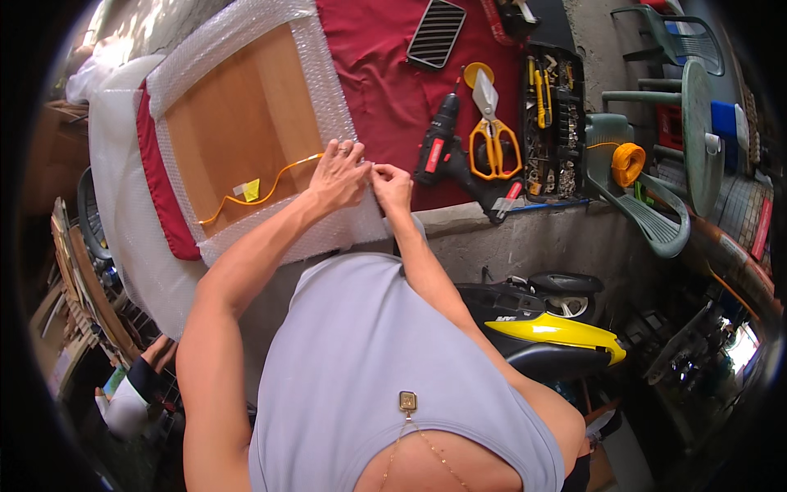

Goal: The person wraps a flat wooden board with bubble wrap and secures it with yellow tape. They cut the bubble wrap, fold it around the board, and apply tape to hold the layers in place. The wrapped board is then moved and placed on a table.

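Observation:
Before me lies a flat brown wooden panel, its borders covered by bubble wrap. An orange cord runs across the panel near the side closest to me and passes under my left hand. Beside the cord sits a small yellow tag. My left hand, a ring on one finger, lies over the wrap's right border with its fingertips partly hidden. Close against it, my right hand has thumb and forefinger drawn together at the wrap's edge. What is between those fingers is too small to make out.
Right of my hands, a red cloth carries a cordless drill, orange-handled scissors and a toolbox tray of small hardware. An orange roll sits on a green plastic chair. A yellow-black scooter stands below the ledge.

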The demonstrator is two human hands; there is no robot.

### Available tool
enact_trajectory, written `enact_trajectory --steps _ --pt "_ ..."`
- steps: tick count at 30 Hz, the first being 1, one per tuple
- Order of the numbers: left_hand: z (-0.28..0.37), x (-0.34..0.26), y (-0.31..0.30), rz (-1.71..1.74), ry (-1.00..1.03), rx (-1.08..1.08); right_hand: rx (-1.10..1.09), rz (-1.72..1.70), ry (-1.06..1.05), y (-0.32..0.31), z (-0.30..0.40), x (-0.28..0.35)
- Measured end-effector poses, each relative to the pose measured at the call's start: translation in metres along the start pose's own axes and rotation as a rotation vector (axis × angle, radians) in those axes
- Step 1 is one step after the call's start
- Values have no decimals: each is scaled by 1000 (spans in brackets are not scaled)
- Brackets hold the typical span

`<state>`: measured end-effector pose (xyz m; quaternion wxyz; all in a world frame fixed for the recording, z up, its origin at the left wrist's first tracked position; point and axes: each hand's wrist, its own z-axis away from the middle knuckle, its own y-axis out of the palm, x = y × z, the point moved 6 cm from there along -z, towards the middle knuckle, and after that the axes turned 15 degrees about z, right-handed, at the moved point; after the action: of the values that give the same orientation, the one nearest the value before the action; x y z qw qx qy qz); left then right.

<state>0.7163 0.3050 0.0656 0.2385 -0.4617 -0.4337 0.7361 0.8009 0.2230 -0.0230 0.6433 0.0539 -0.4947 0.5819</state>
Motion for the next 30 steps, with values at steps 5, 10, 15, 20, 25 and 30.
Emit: enact_trajectory --steps 5,10,15,20,25,30 --pt "-3 -5 2 -63 62 -17 -4 51 -76 -10 6 24" --pt "-2 -6 2 -97 13 43 31 -80 -506 -71 -1 91" --pt "-7 -5 0 -117 55 209 -572 -47 -475 -238 -174 137" --pt "-16 3 -2 -121 73 258 -207 377 -255 -287 -313 130" --pt "-16 8 2 -156 91 326 486 -100 -85 -266 -322 136" --pt "-25 12 3 -171 201 366 443 -589 -317 -282 -318 132"
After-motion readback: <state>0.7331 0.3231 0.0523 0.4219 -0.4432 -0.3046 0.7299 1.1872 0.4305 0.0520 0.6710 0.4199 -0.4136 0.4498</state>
